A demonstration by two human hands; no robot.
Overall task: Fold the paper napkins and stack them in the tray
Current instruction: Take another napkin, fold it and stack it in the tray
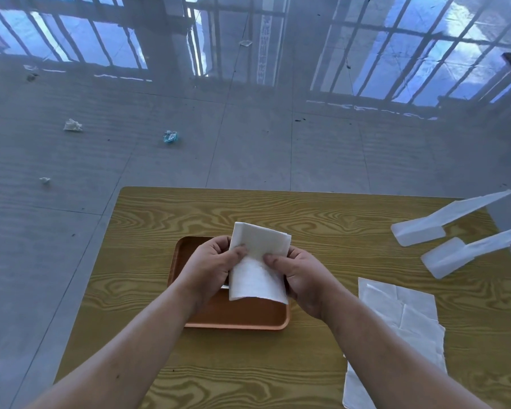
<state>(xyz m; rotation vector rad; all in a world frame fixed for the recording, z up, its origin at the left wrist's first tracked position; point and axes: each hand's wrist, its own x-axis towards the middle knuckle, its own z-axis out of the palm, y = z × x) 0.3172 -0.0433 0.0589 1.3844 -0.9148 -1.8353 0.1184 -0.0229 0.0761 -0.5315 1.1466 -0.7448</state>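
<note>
A white paper napkin (257,261), folded into a tall rectangle, is held above the brown tray (236,317) in the middle of the wooden table (322,219). My left hand (210,264) pinches its left edge and my right hand (298,273) pinches its right edge, thumbs on top. A sliver of something pale lies in the tray under the napkin, mostly hidden. Unfolded white napkins (401,320) lie flat on the table to the right, one overlapping another.
Two white plastic pieces (443,252) lie at the table's far right. Crumpled scraps (73,125) and a bluish wad (170,137) litter the shiny grey floor beyond the table. The table's left edge runs close to the tray.
</note>
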